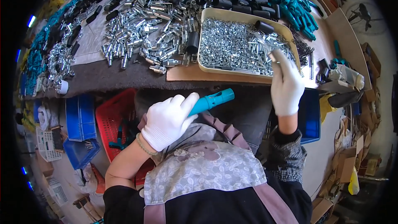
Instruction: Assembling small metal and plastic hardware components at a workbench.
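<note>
Jutting up and to the right from the left hand point(169, 117), a teal tube point(213, 101) sits in front of the table point(120, 74), above the wearer's lap. Gloved fingers wrap around its lower part, so that end is hidden; the exposed length shows a dark opening in its side. Well apart from it, the right hand point(287, 86), also gloved in white, reaches over the near right part of a cream tray point(200, 52). A small silvery piece point(273, 56) shows at its fingertips, but blur makes it impossible to tell whether they pinch it.

Small shiny metal parts point(228, 43) fill the tray, too fine to make out singly; the hand covers some of them. A black sleeve point(264, 27) lies on top. Left of the tray spreads a heap of metal fittings point(137, 33). Beyond it are more black sleeves, and teal handles point(296, 12) are piled at the far right, cut off by the upper edge.

Below the table, a red crate point(108, 120) is partly hidden by the left arm, and a blue bin point(311, 118) shows only partly behind the right. Toward the dark rim, the clutter bends and blurs.
</note>
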`<move>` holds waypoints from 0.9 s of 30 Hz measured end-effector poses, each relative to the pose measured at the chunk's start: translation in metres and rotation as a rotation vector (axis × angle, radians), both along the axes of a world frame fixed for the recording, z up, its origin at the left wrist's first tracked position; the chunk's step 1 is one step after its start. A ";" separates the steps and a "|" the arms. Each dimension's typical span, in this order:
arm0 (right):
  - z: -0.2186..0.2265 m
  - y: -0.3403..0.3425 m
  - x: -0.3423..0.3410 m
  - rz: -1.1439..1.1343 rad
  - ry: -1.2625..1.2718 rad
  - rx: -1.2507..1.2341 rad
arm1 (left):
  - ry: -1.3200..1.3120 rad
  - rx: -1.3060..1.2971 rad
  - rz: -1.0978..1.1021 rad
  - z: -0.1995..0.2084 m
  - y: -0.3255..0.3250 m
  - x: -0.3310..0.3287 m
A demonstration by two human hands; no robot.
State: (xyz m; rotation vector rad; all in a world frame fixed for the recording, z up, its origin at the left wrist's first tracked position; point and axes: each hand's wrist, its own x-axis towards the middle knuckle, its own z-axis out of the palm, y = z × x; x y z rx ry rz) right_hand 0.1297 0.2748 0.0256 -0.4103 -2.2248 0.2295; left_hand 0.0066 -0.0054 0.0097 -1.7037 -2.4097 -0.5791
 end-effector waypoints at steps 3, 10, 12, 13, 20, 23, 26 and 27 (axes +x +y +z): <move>-0.018 0.051 0.012 -0.290 -0.271 0.160 | -0.096 0.030 -0.035 0.004 0.000 0.000; -0.014 0.029 -0.022 0.052 -0.149 0.123 | -0.520 0.168 -0.127 -0.013 -0.006 -0.003; -0.013 0.009 -0.048 0.135 -0.297 0.052 | -0.530 0.162 -0.097 -0.018 -0.005 -0.002; -0.017 0.006 -0.060 0.141 -0.331 0.041 | -0.555 0.119 -0.091 -0.017 -0.003 -0.002; -0.001 -0.005 -0.074 0.043 -0.411 0.052 | -0.534 0.200 -0.100 -0.009 -0.005 -0.003; 0.003 -0.015 -0.082 0.259 -0.335 0.084 | -0.548 0.102 -0.122 -0.004 -0.006 -0.007; -0.010 -0.018 -0.100 0.233 -0.520 0.131 | -0.432 0.206 -0.212 -0.004 0.004 -0.008; -0.008 -0.018 -0.104 0.239 -0.521 0.129 | -0.433 0.205 -0.205 -0.004 0.004 -0.009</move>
